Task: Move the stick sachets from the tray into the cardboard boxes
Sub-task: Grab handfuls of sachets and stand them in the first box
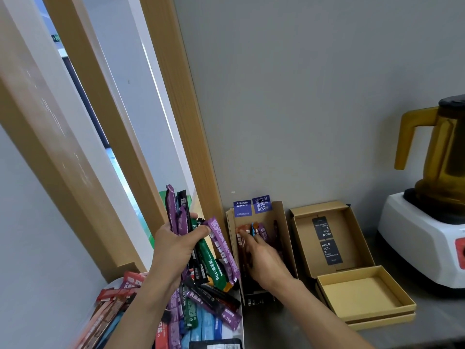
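Sorting sachets, tray to box: left hand loaded, right hand in the box.

Left hand, 7 o'clock of frame, grips a fanned bundle of stick sachets (purple, green, black) above the tray, which holds a mixed pile of sachets at the bottom edge. Right hand, 5 o'clock, reaches into the upright cardboard box, fingers stretched against the standing sachets there; whether it pinches one, cannot tell. At the box's 3 o'clock, a second box lies open, holding black cards; a shallow box sits at 4 o'clock. Blender far right.
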A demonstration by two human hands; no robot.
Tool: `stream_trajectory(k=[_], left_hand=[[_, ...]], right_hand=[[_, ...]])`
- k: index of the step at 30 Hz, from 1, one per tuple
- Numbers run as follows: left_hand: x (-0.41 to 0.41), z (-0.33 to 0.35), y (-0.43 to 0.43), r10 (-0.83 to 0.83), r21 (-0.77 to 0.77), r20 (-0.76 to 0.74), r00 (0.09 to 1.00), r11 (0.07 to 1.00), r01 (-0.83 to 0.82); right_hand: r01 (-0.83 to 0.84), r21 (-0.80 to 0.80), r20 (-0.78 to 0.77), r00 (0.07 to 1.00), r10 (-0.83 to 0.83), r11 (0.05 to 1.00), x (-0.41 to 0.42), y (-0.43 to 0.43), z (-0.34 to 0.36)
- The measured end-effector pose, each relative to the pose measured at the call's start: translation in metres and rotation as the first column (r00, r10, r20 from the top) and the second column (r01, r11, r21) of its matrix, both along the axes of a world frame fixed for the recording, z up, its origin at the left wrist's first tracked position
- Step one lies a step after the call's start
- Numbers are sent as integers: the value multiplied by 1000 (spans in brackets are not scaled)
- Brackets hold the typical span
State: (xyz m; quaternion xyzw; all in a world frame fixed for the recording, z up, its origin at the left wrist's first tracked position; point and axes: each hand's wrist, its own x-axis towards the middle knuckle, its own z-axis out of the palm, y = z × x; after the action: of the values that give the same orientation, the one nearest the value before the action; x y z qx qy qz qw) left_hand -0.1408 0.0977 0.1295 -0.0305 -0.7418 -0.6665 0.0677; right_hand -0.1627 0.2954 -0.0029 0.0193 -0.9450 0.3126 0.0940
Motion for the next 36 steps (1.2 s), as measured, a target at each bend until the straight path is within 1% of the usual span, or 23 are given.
stream_trajectory(k=[2,4,5,7,8,9,10,11,12,14,15,17,19,21,23,24,25,30,33,36], left_hand=[[0,0,1,-4,-3,8,1000,1000,4],[0,1,1,-7,-2,14,1000,1000,7],[0,1,1,-8,-3,15,1000,1000,8],[0,2,0,-13,-6,16,1000,1000,13],[0,2,0,-17,-7,19,1000,1000,17],[0,1,0,-20,-8,22,1000,1000,20],[0,1,1,-21,-10,24,999,1000,22],[0,0,3,-21,-15,23,1000,1000,21],[-1,-1,5,-19,-24,23,1000,1000,19],[-1,-3,9,-22,-36,22,1000,999,23],[-1,-4,12,-30,-38,24,999,999,31],[0,-6,17,-49,-41,30,998,998,51],[1,-9,19,-60,-41,31,998,997,62],[3,-8,21,-53,-18,32,998,998,54],[3,-7,20,-45,19,45,998,999,44],[3,-7,19,-45,31,49,998,999,44],[3,-6,18,-49,37,48,998,998,47],[5,-3,13,-41,23,41,998,999,41],[6,-3,9,-21,21,39,999,1000,20],[7,-3,5,-11,15,37,999,1000,10]], right_hand=[[-33,-6,7,999,33,999,1,3,-2],[-27,-30,-29,999,26,999,5,6,-2],[-17,-72,-74,997,12,997,9,7,0],[1,-246,-196,979,-51,969,22,5,8],[10,-370,-234,967,-103,929,30,3,14],[2,-498,-240,961,-139,867,38,0,22],[-31,-594,-238,961,-138,804,47,-3,30],[-80,-646,-244,964,-106,759,54,-5,37],[-134,-665,-256,965,-55,735,60,-6,41],[-183,-661,-250,968,16,727,67,-8,43],[-168,-642,-231,973,20,748,69,-9,42],[-112,-596,-205,979,-16,795,72,-8,36],[-62,-591,-204,976,-74,804,74,-7,29],[17,-657,-159,974,-160,754,73,-6,25],[106,-720,-56,976,-210,685,69,-5,19],[144,-724,-9,976,-217,675,67,-4,16],[171,-710,20,975,-222,684,63,-4,14],[223,-585,22,966,-259,780,42,-7,3],[263,-441,-1,956,-293,858,33,-9,-3],[308,-286,-52,940,-336,907,33,-13,-9]])
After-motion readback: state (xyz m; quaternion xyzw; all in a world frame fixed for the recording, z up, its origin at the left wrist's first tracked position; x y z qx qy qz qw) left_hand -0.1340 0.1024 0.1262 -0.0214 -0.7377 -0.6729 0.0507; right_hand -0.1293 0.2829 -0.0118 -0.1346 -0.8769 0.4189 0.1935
